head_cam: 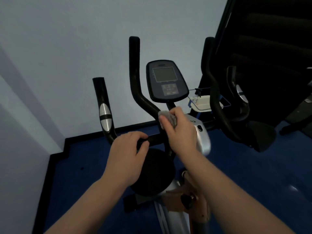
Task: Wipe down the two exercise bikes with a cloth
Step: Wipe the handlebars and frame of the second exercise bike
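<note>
Pale blue-grey wall (67,48) fills upper half of frame; dark blue floor (244,174) w/ black skirting (55,159) runs along lower left. Centre: exercise bike (203,139), black handlebars (135,78) rising in upper centre, second grip w/ silver pulse pad (105,118) at centre left. Console (166,80) w/ grey screen and button panel sits just right of the tall bar, tilted toward viewer. Left hand (128,157), lower centre, fingers curled round the horizontal black bar, grasping it. Right hand (179,130), centre frame just below console, clutches a grey cloth (168,118) and presses it against the bar junction near the console stem; cloth mostly hidden under fingers, only upper-left edge showing. Silver housing of the bike lies just right of that hand, somewhat blurred. Black round cover (152,173) sits below and between the forearms; orange frame part w/ black knob (187,200) at bottom centre. Right of frame: second bike's black handlebar (217,105) w/ silver pad, and a large dark machine (270,48) in upper right. Small white tray in wire holder (203,102) betw. the two bikes, contents too small to tell.
</note>
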A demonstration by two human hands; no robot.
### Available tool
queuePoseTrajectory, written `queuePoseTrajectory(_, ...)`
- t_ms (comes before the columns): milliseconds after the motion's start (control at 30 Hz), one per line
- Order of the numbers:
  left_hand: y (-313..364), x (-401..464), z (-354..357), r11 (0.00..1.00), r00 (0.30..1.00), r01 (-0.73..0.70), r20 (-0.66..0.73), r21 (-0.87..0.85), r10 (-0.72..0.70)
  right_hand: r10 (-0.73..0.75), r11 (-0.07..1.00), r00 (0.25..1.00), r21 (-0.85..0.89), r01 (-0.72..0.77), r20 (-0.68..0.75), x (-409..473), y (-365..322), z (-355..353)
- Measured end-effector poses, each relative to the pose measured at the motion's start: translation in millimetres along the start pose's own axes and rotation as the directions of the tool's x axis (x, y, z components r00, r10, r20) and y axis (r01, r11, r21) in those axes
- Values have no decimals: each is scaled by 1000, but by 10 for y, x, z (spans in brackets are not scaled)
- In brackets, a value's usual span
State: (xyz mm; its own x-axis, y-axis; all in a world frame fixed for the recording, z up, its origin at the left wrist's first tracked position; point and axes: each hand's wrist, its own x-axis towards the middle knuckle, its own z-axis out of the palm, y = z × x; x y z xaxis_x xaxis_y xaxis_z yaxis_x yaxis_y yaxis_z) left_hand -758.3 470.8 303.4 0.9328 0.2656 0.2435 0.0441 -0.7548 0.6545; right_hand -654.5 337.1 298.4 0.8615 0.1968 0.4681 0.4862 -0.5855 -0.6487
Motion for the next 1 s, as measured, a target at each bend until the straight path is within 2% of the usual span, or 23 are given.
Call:
queuePoseTrajectory(67, 4, -1, -9, 1000, 1000, 26, 8, -6, -26, 23, 998, 1000, 52, -23, 14, -19, 21, -6)
queuePoseTrajectory(200, 23, 11, -8, 999, 999, 47, -2, 2, -47, -4, 978, 999, 209, -3, 31, -679, 181, -100)
queuePoseTrajectory(400, 26, 12, -7, 997, 997, 73, 21, -29, -72, -24, 999, 999, 41, 23, 38, -37, 8, 7)
queuePoseTrajectory(467, 22, -1, -5, 994, 996, 91, 13, -55, -91, 1, 995, 999, 96, -5, 37, -96, 43, 16)
queuePoseTrajectory(600, 12, -3, 4, 995, 996, 86, -9, -48, -86, 108, 952, 990, 278, -131, 94, -742, 171, -108)
queuePoseTrajectory(667, 12, -3, 3, 996, 997, 82, -8, -34, -83, 67, 972, 993, 218, -87, 100, -648, 163, -83)
queuePoseTrajectory(767, 16, 17, -7, 997, 997, 70, 21, -38, -69, 6, 999, 994, 42, -11, 107, -51, 14, -16)
queuePoseTrajectory(833, 20, 15, -3, 997, 998, 60, 16, -39, -59, -3, 996, 991, 88, -9, 131, 107, 18, -7)
queuePoseTrajectory(933, 32, -39, -19, 997, 999, 51, -2, -53, -51, 92, 974, 991, 199, -110, 100, -524, 181, -71)
queuePoseTrajectory(1000, 31, -62, -32, 997, 999, 49, -6, -53, -50, 166, 957, 977, 216, -192, 134, -965, 176, -170)
